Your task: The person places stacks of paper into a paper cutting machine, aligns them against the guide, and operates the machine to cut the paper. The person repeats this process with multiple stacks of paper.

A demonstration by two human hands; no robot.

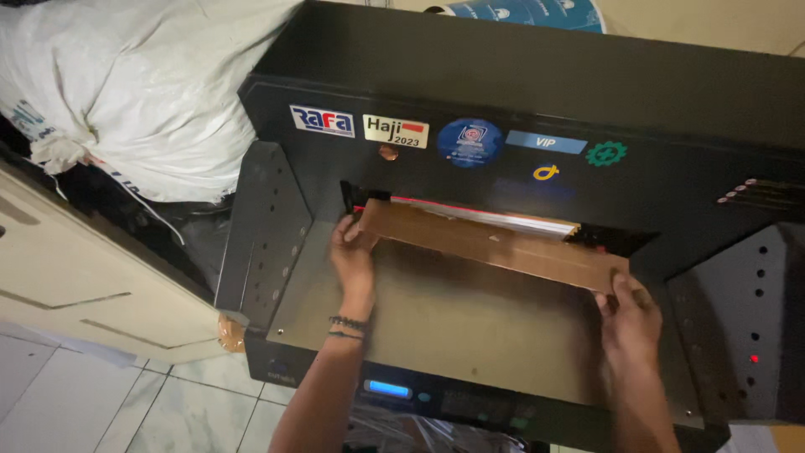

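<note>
Brown cardboard strip (pixel 495 245), long and flat, between both hands.

My left hand (pixel 352 256) and right hand (pixel 629 315) hold the cardboard strip's (pixel 490 243) ends on the cutting machine's bed (pixel 453 327); a stuffed sack (pixel 142 92) lies far left.
</note>
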